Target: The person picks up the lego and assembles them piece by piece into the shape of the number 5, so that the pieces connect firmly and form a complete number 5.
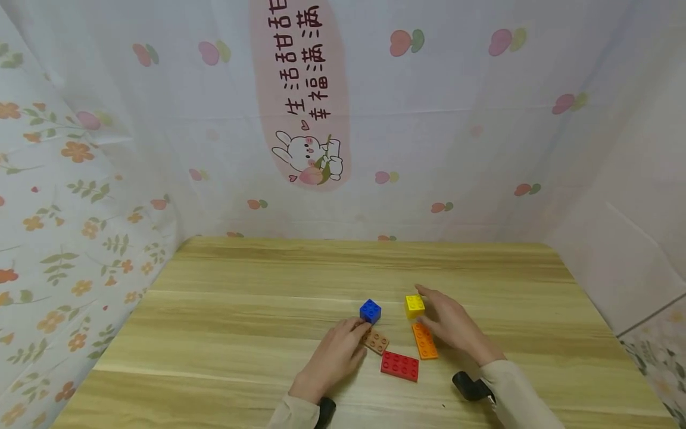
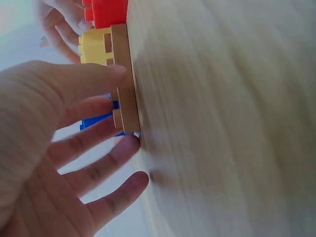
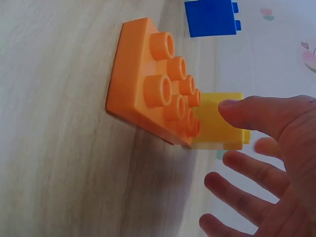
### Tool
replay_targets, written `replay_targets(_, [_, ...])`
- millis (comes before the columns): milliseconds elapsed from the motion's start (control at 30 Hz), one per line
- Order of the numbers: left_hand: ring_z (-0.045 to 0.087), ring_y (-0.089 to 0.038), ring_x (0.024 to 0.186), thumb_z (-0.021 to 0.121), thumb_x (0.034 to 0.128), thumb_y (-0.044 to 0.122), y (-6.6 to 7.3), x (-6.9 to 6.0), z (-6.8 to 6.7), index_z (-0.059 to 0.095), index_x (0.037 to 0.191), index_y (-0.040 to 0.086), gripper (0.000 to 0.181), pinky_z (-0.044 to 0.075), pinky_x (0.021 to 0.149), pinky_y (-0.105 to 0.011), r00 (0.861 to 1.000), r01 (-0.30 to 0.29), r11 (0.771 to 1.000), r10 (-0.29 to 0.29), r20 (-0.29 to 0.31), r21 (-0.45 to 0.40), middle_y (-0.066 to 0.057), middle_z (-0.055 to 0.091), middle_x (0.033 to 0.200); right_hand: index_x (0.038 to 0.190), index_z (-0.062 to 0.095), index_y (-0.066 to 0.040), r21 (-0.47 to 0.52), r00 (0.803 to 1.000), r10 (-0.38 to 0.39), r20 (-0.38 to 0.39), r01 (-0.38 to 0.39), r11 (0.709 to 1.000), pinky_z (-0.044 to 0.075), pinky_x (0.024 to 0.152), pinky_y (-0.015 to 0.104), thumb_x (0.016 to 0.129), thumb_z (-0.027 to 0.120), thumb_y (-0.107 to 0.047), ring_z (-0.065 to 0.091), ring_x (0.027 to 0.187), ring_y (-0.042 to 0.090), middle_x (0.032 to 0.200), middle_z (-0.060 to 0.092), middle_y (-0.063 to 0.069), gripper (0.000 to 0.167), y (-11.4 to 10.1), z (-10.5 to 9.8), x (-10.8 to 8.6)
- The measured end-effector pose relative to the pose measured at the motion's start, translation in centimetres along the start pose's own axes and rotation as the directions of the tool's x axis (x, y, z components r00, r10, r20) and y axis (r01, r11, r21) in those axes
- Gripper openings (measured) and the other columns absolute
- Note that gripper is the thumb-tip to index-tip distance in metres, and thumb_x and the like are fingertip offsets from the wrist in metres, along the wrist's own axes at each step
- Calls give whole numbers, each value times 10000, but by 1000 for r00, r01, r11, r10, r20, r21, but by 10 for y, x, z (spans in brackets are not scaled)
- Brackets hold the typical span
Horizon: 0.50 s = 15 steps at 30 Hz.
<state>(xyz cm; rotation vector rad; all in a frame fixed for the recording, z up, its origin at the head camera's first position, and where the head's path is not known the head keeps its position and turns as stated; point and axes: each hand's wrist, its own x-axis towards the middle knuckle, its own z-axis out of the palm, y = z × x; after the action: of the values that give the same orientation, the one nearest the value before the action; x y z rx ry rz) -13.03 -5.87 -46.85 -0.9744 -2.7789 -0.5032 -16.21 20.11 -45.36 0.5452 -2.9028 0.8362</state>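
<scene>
My left hand (image 1: 333, 356) is at the left end of a flat brown toy building brick (image 1: 377, 341), thumb near one side and spread fingers near the other. In the left wrist view its thumb overlaps the brown brick (image 2: 126, 91); contact is unclear. Just beyond stands a blue brick (image 1: 370, 311). My right hand (image 1: 452, 319) reaches around a yellow brick (image 1: 414, 307), its thumb in front and its fingers extended past the right side. In the right wrist view the thumb overlaps the yellow brick (image 3: 212, 121), and the other fingers are apart from it.
An orange flat brick (image 1: 425, 341) lies nearer than the yellow one. A red flat brick (image 1: 399, 366) lies between the forearms. All are on a wooden table (image 1: 214, 333), with a printed curtain (image 1: 429, 119) behind and a flowered curtain (image 1: 69, 238) at left.
</scene>
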Motion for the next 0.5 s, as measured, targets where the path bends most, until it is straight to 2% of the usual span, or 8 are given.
replay_targets(167, [530,-180,925,706,828,169,0,3,3,647,1108,24,321,479,781,-297,1000,13,1000,-13,-25,-4,-47,568,1058,1353,430,24,3,1000,9,16,-9,1000,402,940,520,824,694,-55,502,1148,372,1260,532,211,597,1,4,3])
replay_targets(333, [524,-175,888,716,824,189,0,6,6,657,1056,31,287,474,750,-292,999,39,999,-40,-31,-22,-43,564,1021,1261,535,20,-9,1000,21,12,-20,1000,421,926,504,826,682,-39,528,1116,349,1222,563,185,463,2,6,3])
replay_targets(500, [511,-179,856,731,811,189,2,8,5,658,1006,37,257,467,704,-300,996,78,996,-80,-43,-46,-42,555,979,1234,558,13,-2,999,31,13,-31,1000,432,916,492,834,677,-43,542,1094,328,1195,579,163,420,1,5,5])
